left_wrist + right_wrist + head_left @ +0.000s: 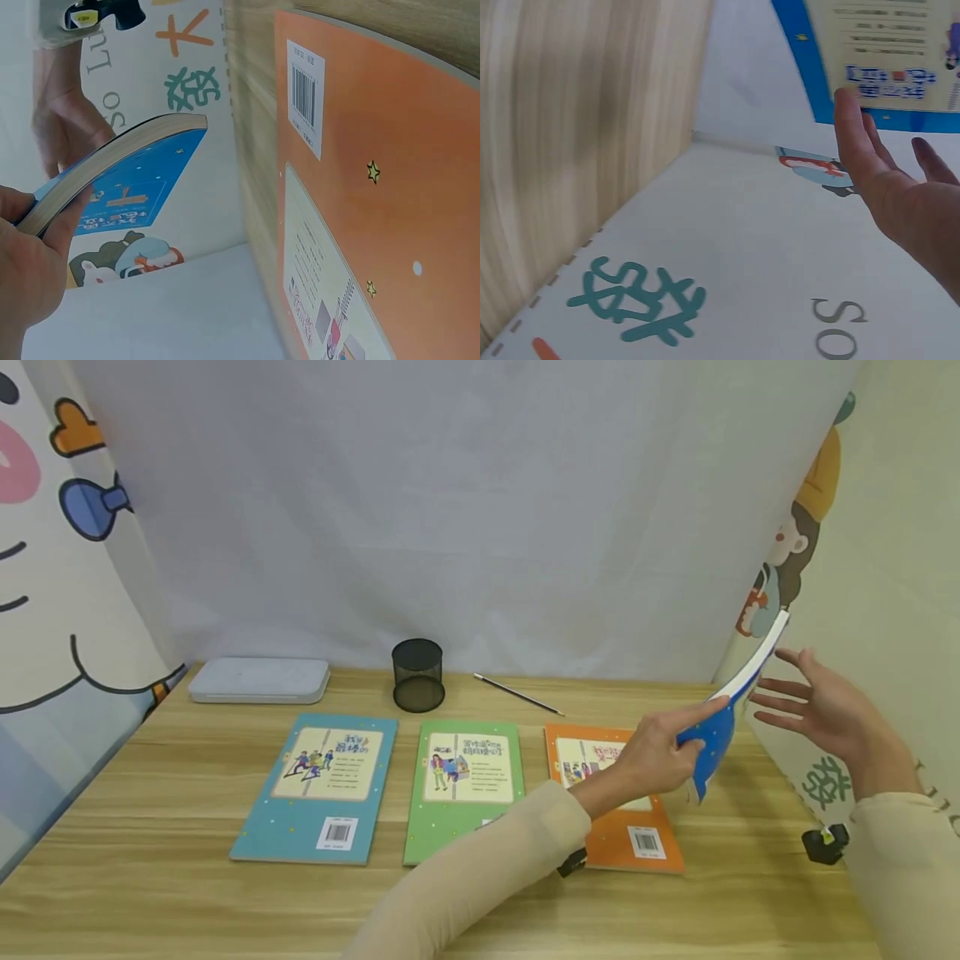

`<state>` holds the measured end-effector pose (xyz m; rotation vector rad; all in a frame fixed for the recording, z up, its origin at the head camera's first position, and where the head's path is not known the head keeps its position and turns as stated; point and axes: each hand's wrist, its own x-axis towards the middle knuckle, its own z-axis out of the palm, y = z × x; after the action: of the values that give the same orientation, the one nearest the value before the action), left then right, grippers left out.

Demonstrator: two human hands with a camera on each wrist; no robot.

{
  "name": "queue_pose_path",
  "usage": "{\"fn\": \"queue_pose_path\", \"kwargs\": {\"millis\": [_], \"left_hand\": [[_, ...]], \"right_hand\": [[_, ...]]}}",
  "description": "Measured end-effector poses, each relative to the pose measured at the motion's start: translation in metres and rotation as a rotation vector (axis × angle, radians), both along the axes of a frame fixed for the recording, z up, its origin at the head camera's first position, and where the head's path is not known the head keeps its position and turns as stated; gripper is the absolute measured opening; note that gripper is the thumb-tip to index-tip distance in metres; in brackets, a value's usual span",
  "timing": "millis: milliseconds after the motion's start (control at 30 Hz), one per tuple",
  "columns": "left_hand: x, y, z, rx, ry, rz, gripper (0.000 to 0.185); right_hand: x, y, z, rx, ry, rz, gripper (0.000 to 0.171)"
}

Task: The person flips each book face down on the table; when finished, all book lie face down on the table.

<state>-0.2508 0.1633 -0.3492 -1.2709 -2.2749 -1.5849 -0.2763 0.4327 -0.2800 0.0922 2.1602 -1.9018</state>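
Observation:
A blue book (pixel 712 739) is held up on edge above the right end of the table. My left hand (pixel 652 752) grips its spine side, thumb on one cover and fingers on the other, as the left wrist view also shows with the hand (pixel 34 262) around the book (pixel 135 176). Just right of the book is my right hand (pixel 832 710), its fingers extended toward the cover. In the right wrist view the fingertips of that hand (pixel 900 187) are at the lower edge of the blue book (pixel 821 90); whether they touch is hard to tell.
A teal book (pixel 285 827), a green book (pixel 435 835) and an orange book (pixel 615 843) lie in a row on the wooden table (pixel 165 827). Behind them are a grey case (pixel 258 680), a black mesh pen holder (pixel 417 675) and a pencil (pixel 517 694). Curtains surround the table.

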Motion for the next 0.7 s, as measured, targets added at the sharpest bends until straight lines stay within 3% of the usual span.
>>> {"fn": "queue_pose_path", "kwargs": {"millis": [267,700], "left_hand": [[0.003,-0.003,0.006,0.050,-0.110,-0.029,0.058],[0.008,-0.001,0.005,0.134,-0.232,-0.054,0.057]], "right_hand": [[-0.002,-0.002,-0.024,0.067,-0.019,-0.023,0.087],[-0.003,-0.001,-0.044,-0.025,-0.016,-0.037,0.086]]}}
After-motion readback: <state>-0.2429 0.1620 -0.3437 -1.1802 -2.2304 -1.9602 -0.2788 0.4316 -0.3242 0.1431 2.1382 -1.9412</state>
